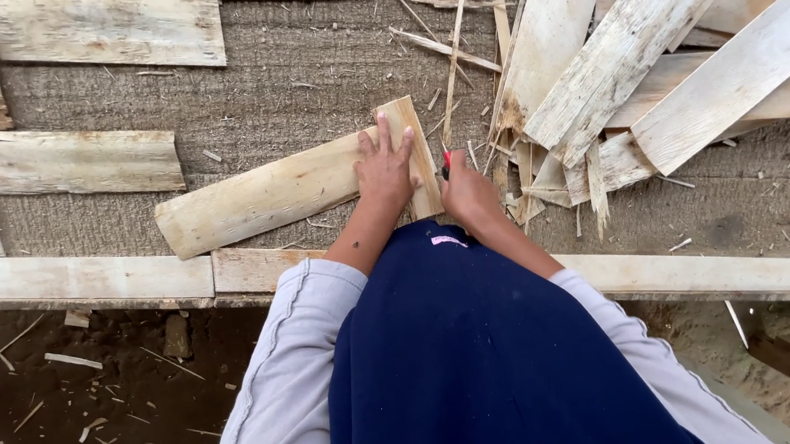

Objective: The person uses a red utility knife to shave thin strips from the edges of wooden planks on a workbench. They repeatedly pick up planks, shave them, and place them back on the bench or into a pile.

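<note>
The pale wooden slat (287, 188) is pinned flat under the left hand (387, 170), its long axis running from eight to two o'clock. At three o'clock, the right hand (467, 192) is clenched on a red-handled tool (447, 160).

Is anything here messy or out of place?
Yes: right of the hands, a heap of wood strips lies criss-crossed with loose splinters, unlike the neat strips at left. The left hand presses one strip flat.

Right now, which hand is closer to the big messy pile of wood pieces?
Right. The right hand, gripping a small red-handled tool, sits beside the pile of wood pieces. The left hand presses flat on the long wooden slat, farther away.
</note>
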